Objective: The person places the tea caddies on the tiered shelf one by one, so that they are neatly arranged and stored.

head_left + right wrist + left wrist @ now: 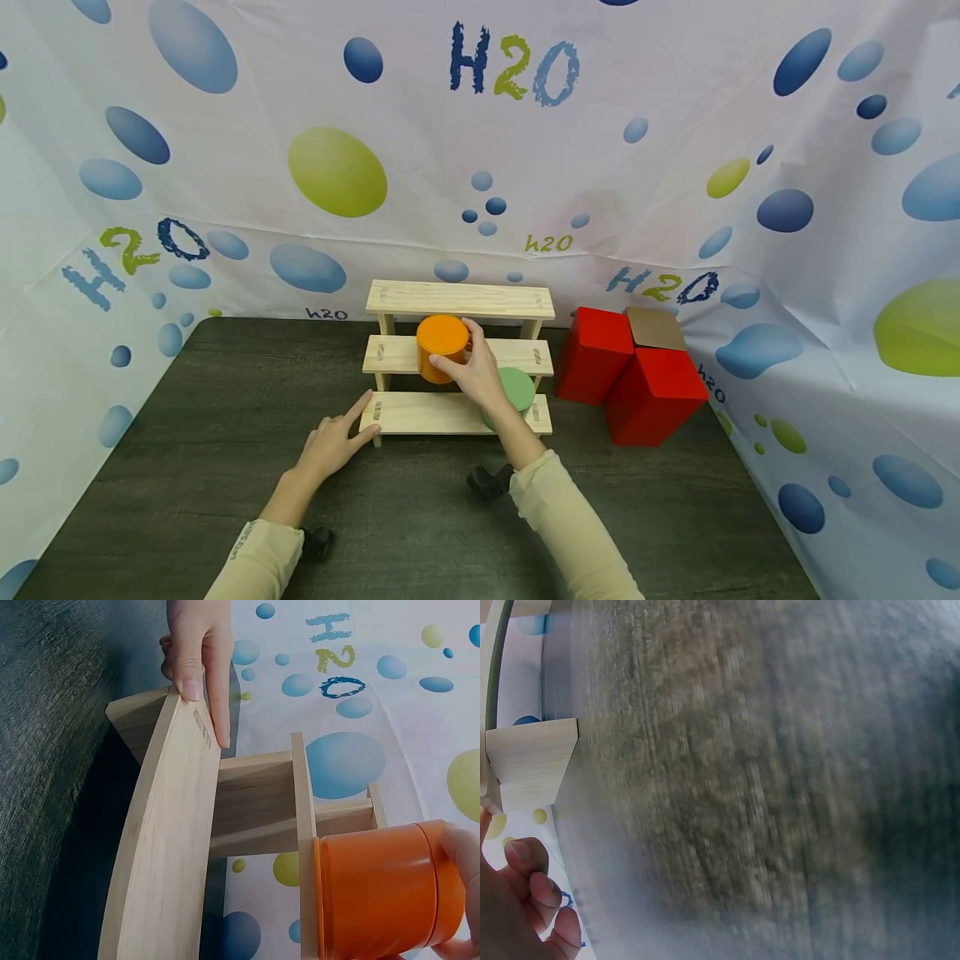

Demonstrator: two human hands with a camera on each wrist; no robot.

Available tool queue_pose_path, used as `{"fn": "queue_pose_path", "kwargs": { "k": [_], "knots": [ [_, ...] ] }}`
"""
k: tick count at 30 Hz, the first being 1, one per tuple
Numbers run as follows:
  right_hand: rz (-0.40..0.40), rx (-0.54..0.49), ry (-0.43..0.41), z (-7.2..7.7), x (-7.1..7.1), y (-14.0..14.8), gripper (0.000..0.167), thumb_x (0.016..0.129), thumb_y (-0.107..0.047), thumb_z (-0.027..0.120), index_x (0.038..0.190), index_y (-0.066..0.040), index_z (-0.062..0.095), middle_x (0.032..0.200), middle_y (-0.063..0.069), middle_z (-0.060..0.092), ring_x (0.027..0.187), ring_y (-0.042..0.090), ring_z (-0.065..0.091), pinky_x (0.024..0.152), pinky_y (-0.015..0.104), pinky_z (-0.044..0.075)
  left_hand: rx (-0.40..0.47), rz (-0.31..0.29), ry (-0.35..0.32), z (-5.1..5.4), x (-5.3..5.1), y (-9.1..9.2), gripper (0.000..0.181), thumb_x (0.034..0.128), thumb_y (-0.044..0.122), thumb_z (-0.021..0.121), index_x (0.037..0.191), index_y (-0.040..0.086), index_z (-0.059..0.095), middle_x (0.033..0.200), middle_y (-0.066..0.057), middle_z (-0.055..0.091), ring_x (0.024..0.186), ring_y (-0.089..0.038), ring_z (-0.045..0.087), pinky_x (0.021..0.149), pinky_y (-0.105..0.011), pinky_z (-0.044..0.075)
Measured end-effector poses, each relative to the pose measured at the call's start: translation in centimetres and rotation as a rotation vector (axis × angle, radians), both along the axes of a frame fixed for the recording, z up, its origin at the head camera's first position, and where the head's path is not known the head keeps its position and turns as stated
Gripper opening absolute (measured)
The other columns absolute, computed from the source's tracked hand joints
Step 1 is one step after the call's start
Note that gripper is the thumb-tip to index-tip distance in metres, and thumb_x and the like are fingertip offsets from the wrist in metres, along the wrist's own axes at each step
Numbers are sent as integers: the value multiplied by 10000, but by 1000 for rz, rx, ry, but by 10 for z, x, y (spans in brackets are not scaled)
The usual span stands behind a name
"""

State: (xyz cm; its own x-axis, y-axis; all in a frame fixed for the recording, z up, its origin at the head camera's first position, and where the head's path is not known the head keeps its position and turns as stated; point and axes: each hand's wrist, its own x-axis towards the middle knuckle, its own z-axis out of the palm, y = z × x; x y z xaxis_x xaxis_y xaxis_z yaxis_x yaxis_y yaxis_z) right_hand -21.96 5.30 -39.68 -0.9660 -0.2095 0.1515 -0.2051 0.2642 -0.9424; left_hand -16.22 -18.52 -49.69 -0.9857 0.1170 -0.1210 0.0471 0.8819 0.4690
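Observation:
A three-step wooden shelf rack [427, 414] stands at the back of the dark table. My right hand [477, 371] grips an orange lidded canister [441, 342] [379, 892], thumb and fingers around its upper part. In the right wrist view, the canister's base meets the middle board [306, 825]. My left hand [330, 444] [201, 649] holds the left end of the lowest board [169, 825], thumb on its front edge and index finger along the back. A green round container [517, 387] stands on the lowest step at the right, partly hidden by my right wrist.
Right of the rack stand two red boxes [596, 354] [654, 396] and a brown box [656, 327], close together. A white sheet with blue and green spots [420, 200] hangs behind the table. Black wrist devices [489, 482] sit at both wrists.

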Motion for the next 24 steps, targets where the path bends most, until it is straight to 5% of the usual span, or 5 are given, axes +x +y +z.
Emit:
{"fn": "queue_pose_path", "kwargs": {
  "k": [4, 24],
  "knots": [
    [-13, 16, 7, -12, -9, 0, 768, 806, -176, 699, 1417, -64, 248, 1287, 189, 436, 1152, 320, 468, 958, 435, 393, 2, 0, 3, 0, 1, 0, 717, 900, 541, 449, 1462, 155, 229, 1254, -308, 485, 1075, -519, 462, 813, -622, 378],
    [0, 19, 39, -16, -19, 1, 776, 808, -324, 694, 1410, -94, 262, 1287, 169, 436, 1165, 315, 456, 953, 431, 393, 1, -1, -3, -3, -1, -1, 720, 900, 554, 433, 1467, 168, 212, 1265, -301, 480, 1088, -513, 457, 824, -623, 371]
  ]
}}
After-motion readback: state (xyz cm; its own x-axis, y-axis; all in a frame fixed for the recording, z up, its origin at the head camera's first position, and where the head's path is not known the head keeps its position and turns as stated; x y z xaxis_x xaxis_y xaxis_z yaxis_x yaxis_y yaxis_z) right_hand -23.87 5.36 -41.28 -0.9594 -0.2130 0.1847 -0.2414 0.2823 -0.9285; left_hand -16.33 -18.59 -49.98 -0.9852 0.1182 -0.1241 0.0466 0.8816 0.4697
